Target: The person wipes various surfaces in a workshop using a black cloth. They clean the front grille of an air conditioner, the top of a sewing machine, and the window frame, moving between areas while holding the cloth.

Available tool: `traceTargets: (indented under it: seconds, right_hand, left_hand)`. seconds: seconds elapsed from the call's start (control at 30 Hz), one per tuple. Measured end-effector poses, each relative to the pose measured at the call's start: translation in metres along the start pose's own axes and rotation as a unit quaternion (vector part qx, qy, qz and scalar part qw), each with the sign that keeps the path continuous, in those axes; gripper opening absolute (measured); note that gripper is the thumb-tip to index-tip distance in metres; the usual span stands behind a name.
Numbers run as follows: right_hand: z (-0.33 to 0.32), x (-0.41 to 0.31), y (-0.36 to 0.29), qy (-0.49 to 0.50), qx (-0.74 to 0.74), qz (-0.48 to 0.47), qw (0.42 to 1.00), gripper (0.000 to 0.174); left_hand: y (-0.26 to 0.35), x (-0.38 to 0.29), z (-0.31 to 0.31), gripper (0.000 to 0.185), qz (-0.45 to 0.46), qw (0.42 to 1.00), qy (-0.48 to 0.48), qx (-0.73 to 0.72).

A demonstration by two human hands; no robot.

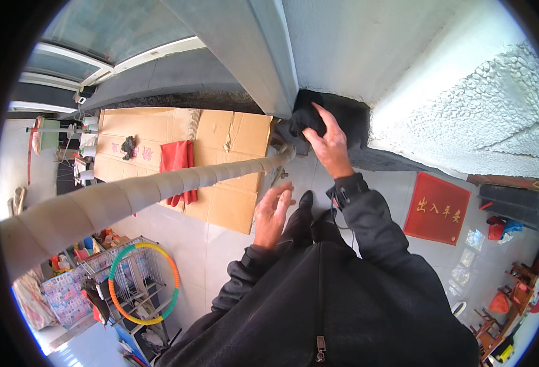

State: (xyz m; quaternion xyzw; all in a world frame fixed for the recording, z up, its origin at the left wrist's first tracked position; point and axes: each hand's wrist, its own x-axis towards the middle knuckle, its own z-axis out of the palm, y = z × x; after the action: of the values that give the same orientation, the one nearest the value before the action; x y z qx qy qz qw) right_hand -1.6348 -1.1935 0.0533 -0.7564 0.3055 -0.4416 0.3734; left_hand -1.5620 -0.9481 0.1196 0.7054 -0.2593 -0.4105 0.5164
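My right hand (pixel 331 144) reaches to a dark ledge at the foot of the wall, its thumb and fingers around a bunched black cloth (pixel 307 117). Lower and to the left, my left hand (pixel 272 213) is raised with its fingers apart and nothing in it. Left of my hands, flattened cardboard (pixel 226 197) bears a folded red cloth or glove (pixel 177 157) and a small crumpled black thing (pixel 128 147). A pipe wrapped in pale tape (pixel 159 188) slants over the cardboard.
A metal rack (pixel 148 280) with a multicoloured hoop (pixel 176 275) stands lower left. A red doormat (pixel 437 208) bearing writing lies on the tiled floor at right. A grey post (pixel 255 55) and a textured white wall (pixel 494 110) rise beyond my hands. Small wooden chairs (pixel 517 293) stand lower right.
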Motion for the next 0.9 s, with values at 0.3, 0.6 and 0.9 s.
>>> traceTargets:
  seconds: [0.3, 0.6, 0.9]
  right_hand:
    - [0.067, -0.022, 0.116, -0.080, -0.058, 0.198, 0.975, 0.072]
    - [0.048, -0.028, 0.088, -0.077, -0.023, 0.220, 0.972, 0.064]
    - [-0.036, -0.027, -0.042, -0.066, 0.183, 0.246, 0.950, 0.062]
  left_hand:
    - [-0.020, 0.000, -0.016, 0.035, -0.072, 0.993, -0.079, 0.041]
    - [-0.030, 0.013, -0.019, 0.030, -0.034, 0.989, -0.117, 0.079]
    - [-0.014, 0.003, -0.004, 0.040, -0.052, 0.993, -0.094, 0.055]
